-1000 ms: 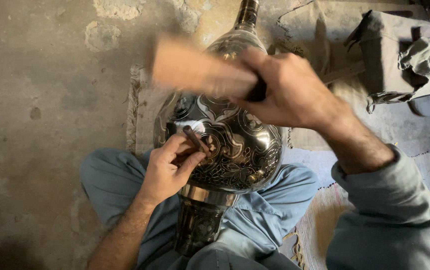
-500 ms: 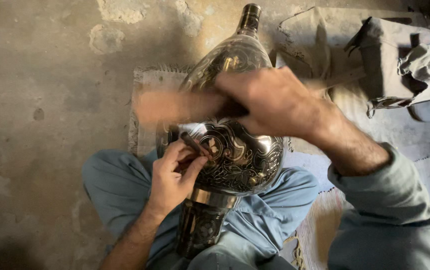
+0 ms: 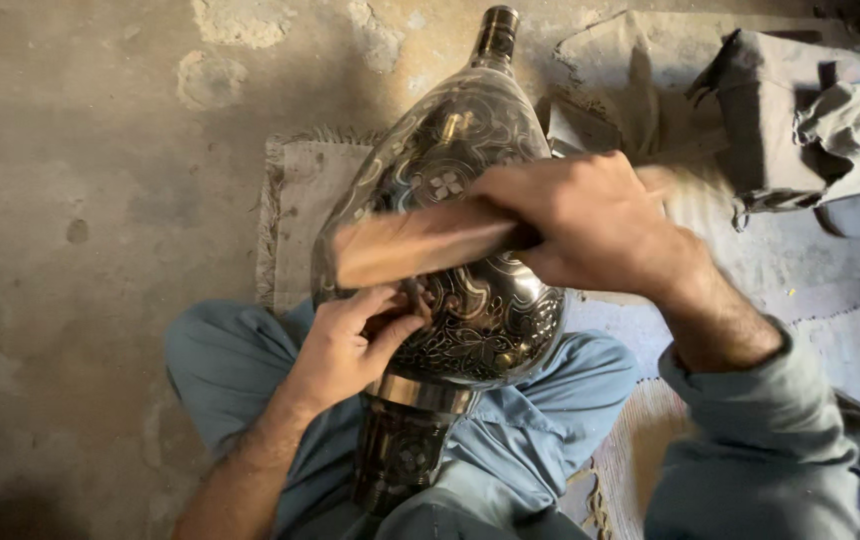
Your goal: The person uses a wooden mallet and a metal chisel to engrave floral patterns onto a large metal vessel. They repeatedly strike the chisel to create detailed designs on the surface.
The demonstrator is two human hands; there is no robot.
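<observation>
A large engraved metal vase (image 3: 470, 300) lies across my lap, its narrow neck pointing away toward the top of the view. My left hand (image 3: 350, 345) rests against its lower left side, pinching a small chisel that is mostly hidden by my fingers. My right hand (image 3: 590, 220) is over the vase's middle, gripping a wooden mallet (image 3: 420, 245) whose blurred head sits just above my left fingers.
I sit on a concrete floor (image 3: 100, 200) with a worn cloth mat (image 3: 295, 200) under the vase. A grey bag with crumpled cloth (image 3: 810, 110) lies at the upper right. My blue-trousered legs (image 3: 220, 350) frame the vase's base.
My right hand has swung the mallet down from above the vase to just over the chisel. My left hand stayed on the vase's side.
</observation>
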